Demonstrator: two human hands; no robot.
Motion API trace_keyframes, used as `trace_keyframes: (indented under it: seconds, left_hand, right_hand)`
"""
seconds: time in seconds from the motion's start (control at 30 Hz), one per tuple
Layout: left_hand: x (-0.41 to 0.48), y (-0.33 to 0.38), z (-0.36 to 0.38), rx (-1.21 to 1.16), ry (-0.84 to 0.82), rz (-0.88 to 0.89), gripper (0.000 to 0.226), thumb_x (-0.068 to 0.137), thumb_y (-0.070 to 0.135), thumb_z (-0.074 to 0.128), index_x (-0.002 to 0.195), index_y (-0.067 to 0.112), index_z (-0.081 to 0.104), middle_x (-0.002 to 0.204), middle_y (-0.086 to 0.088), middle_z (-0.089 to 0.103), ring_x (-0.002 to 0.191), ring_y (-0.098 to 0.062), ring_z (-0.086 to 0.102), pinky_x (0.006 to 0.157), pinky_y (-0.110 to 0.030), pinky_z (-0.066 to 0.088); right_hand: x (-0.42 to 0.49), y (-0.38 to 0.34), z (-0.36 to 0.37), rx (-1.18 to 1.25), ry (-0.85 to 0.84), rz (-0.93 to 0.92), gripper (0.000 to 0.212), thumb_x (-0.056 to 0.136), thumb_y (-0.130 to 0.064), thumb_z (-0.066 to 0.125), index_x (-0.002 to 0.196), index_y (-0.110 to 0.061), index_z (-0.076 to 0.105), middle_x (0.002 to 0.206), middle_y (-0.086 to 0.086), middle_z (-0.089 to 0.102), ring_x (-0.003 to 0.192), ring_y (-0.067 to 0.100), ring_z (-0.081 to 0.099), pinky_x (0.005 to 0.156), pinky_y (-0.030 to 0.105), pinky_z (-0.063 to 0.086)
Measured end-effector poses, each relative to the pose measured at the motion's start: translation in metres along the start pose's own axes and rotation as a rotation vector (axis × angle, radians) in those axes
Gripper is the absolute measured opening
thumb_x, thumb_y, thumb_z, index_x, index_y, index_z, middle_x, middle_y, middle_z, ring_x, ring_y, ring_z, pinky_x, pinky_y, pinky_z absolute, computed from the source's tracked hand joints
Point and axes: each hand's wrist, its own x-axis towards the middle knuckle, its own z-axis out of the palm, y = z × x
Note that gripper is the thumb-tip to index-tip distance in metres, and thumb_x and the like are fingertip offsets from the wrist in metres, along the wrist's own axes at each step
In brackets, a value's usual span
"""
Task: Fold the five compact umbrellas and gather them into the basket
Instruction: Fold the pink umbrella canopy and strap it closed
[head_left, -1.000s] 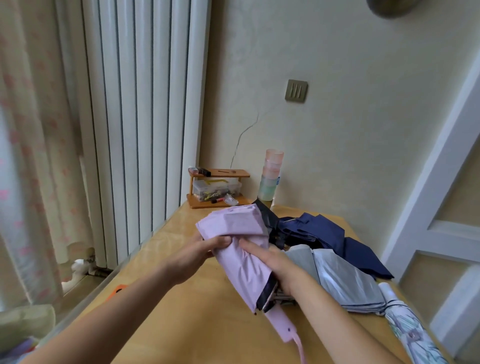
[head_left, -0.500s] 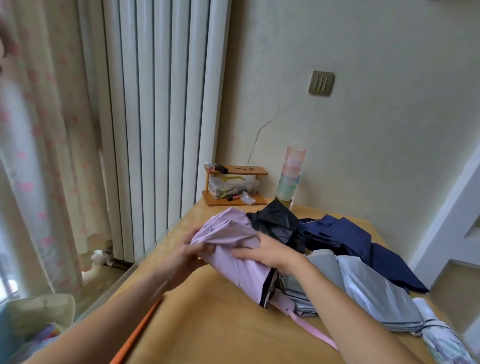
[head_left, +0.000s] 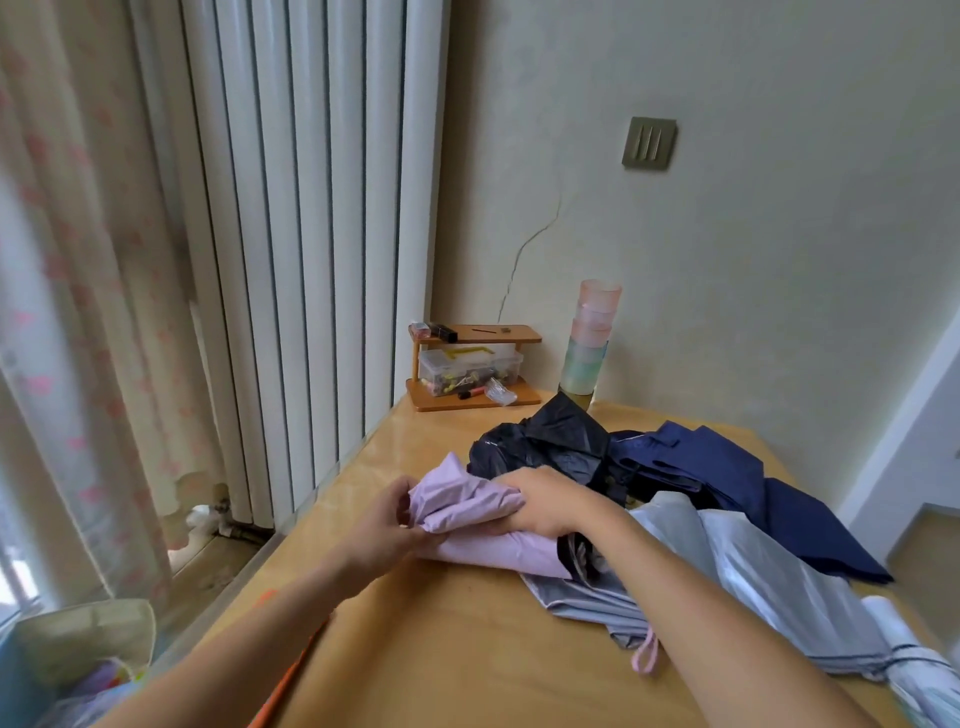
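Glossy honey-wood bench (head_left: 441, 649) set against a rough cream plaster wall with a hairline crack and a bronze three-rocker wall switch (head_left: 649, 144); white ribbed radiator (head_left: 311, 234) and a sheer pink-dotted curtain (head_left: 78, 312) run along its left edge. Lilac umbrella (head_left: 493, 551) lies mid-bench toward the left edge, matte canopy bunched into a soft roll, dark lining showing at its right end. Left hand (head_left: 387, 525) is at the roll's loose tip, fingers (head_left: 400, 493) curled and pinching the crumpled lilac cloth. Right hand (head_left: 550, 501) is wrapped over the top of the roll, fingers closed round it, thumb underneath. A pink strap (head_left: 645, 654) loop pokes out near the right forearm. Black umbrella (head_left: 550, 441), crinkly and shiny, is heaped just behind the hands and touches the navy umbrella (head_left: 727, 467), whose flat matte panels spread toward the far right corner. Silver-grey umbrella (head_left: 753, 571), satiny with a sheen, lies unfolded under the right forearm toward the right edge. White umbrella (head_left: 914, 670) is rolled at the near right edge, its pale print too blurred to make out. Far left corner: a small two-tier wooden rack (head_left: 472, 366) holding a clear plastic box (head_left: 467, 364) of small bits. Beside it stand stacked translucent pastel cups (head_left: 589, 338), pink over green.
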Motion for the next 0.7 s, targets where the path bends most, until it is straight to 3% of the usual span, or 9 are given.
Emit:
trace_keyframes:
  seconds: [0.1, 0.17, 0.23, 0.27, 0.33, 0.43, 0.5, 0.6, 0.7]
  left_hand:
    - [0.015, -0.011, 0.016, 0.092, 0.117, 0.014, 0.028, 0.072, 0.021, 0.075, 0.093, 0.013, 0.059, 0.079, -0.001, 0.062, 0.073, -0.012, 0.052, 0.064, -0.028, 0.042]
    - [0.024, -0.011, 0.024, 0.16, 0.202, 0.037, 0.017, 0.078, 0.016, 0.072, 0.086, 0.014, 0.058, 0.076, 0.001, 0.06, 0.069, -0.011, 0.048, 0.061, -0.027, 0.039]
    - [0.032, -0.009, 0.029, 0.235, 0.281, 0.039, 0.013, 0.082, 0.014, 0.069, 0.082, 0.013, 0.056, 0.074, -0.002, 0.061, 0.066, -0.012, 0.046, 0.06, -0.028, 0.037]
    - [0.036, -0.007, 0.031, 0.278, 0.31, 0.038, 0.014, 0.083, 0.015, 0.067, 0.081, 0.012, 0.054, 0.073, -0.004, 0.061, 0.065, -0.013, 0.046, 0.059, -0.029, 0.036]
    - [0.043, -0.007, 0.034, 0.354, 0.339, 0.023, 0.022, 0.087, 0.018, 0.066, 0.077, 0.012, 0.047, 0.068, -0.002, 0.055, 0.063, -0.015, 0.042, 0.057, -0.032, 0.032]
    - [0.054, -0.01, 0.035, 0.445, 0.354, -0.011, 0.03, 0.096, 0.028, 0.062, 0.076, 0.017, 0.043, 0.067, 0.002, 0.053, 0.064, -0.02, 0.046, 0.057, -0.034, 0.032]
    - [0.062, -0.015, 0.035, 0.462, 0.349, -0.054, 0.031, 0.099, 0.038, 0.06, 0.08, 0.015, 0.05, 0.073, 0.0, 0.06, 0.072, -0.026, 0.055, 0.062, -0.038, 0.039]
    - [0.07, -0.019, 0.036, 0.421, 0.326, -0.122, 0.032, 0.097, 0.044, 0.061, 0.076, 0.024, 0.049, 0.077, 0.001, 0.061, 0.079, -0.028, 0.057, 0.063, -0.037, 0.036]
    - [0.074, -0.016, 0.037, 0.52, 0.369, -0.143, 0.031, 0.092, 0.045, 0.069, 0.093, 0.016, 0.057, 0.103, -0.011, 0.065, 0.093, -0.032, 0.057, 0.071, -0.036, 0.038]
  right_hand:
    - [0.007, 0.024, 0.019, -0.064, 0.066, 0.047, 0.026, 0.098, -0.039, 0.055, 0.075, -0.027, 0.052, 0.077, -0.007, 0.06, 0.076, 0.016, 0.054, 0.065, 0.029, 0.037]
    - [0.013, 0.045, 0.038, 0.023, 0.207, 0.141, 0.022, 0.094, -0.043, 0.056, 0.084, -0.024, 0.053, 0.084, -0.005, 0.063, 0.082, 0.019, 0.059, 0.066, 0.033, 0.043]
    - [0.013, 0.053, 0.049, 0.147, 0.363, 0.209, 0.012, 0.091, -0.036, 0.063, 0.101, -0.033, 0.055, 0.102, -0.005, 0.061, 0.095, 0.02, 0.061, 0.075, 0.035, 0.051]
    - [0.013, 0.053, 0.053, 0.139, 0.448, 0.222, 0.029, 0.09, -0.032, 0.066, 0.115, -0.039, 0.055, 0.114, -0.004, 0.057, 0.102, 0.021, 0.059, 0.082, 0.037, 0.053]
    - [0.016, 0.054, 0.062, 0.022, 0.659, 0.258, 0.062, 0.084, -0.029, 0.074, 0.14, -0.033, 0.047, 0.131, 0.001, 0.049, 0.116, 0.026, 0.055, 0.091, 0.041, 0.051]
    - [0.012, 0.054, 0.074, -0.036, 0.951, 0.302, 0.089, 0.075, -0.037, 0.085, 0.149, -0.015, 0.041, 0.142, 0.012, 0.044, 0.125, 0.033, 0.05, 0.096, 0.045, 0.05]
    - [0.002, 0.054, 0.081, -0.059, 1.102, 0.326, 0.09, 0.076, -0.04, 0.086, 0.149, -0.01, 0.042, 0.147, 0.016, 0.04, 0.131, 0.035, 0.047, 0.101, 0.046, 0.048]
    - [-0.015, 0.051, 0.09, -0.073, 1.263, 0.345, 0.08, 0.078, -0.031, 0.085, 0.145, -0.009, 0.047, 0.151, 0.019, 0.037, 0.131, 0.039, 0.046, 0.099, 0.051, 0.049]
    - [-0.019, 0.059, 0.1, -0.021, 1.174, 0.284, 0.056, 0.084, -0.033, 0.078, 0.133, -0.015, 0.059, 0.15, 0.017, 0.038, 0.128, 0.039, 0.049, 0.098, 0.051, 0.048]
